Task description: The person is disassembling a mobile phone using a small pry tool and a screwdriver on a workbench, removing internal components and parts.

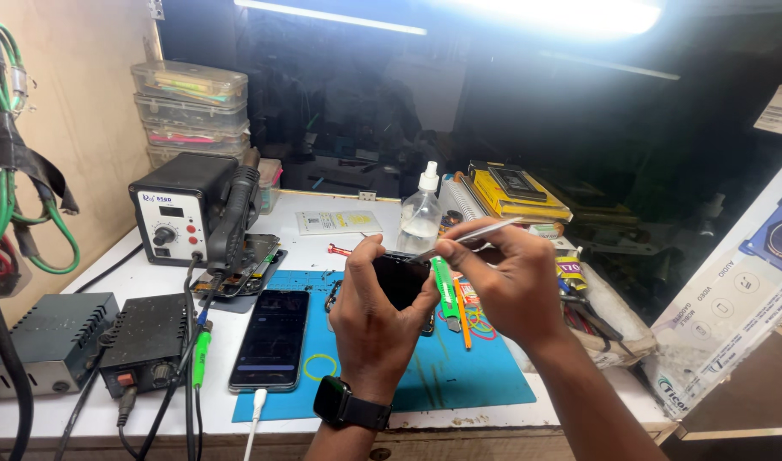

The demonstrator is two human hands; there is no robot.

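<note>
Black phone in hand: a small dark phone (401, 280) is held up over the blue mat (459, 376), near the middle of the desk (152, 273).
Left hand: the left hand (376, 318) grips the phone from below, fingers curled round its edges; a black watch (350, 405) sits on the wrist.
Right hand: the right hand (504, 277) pinches metal tweezers (469, 237), tips touching the phone's top edge.
Left of the hands: a second phone (271, 337) lies flat on the mat.
Far left: a soldering station (186, 209) stands on the desk.
Behind the hands: a clear squeeze bottle (422, 215) stands upright.
</note>
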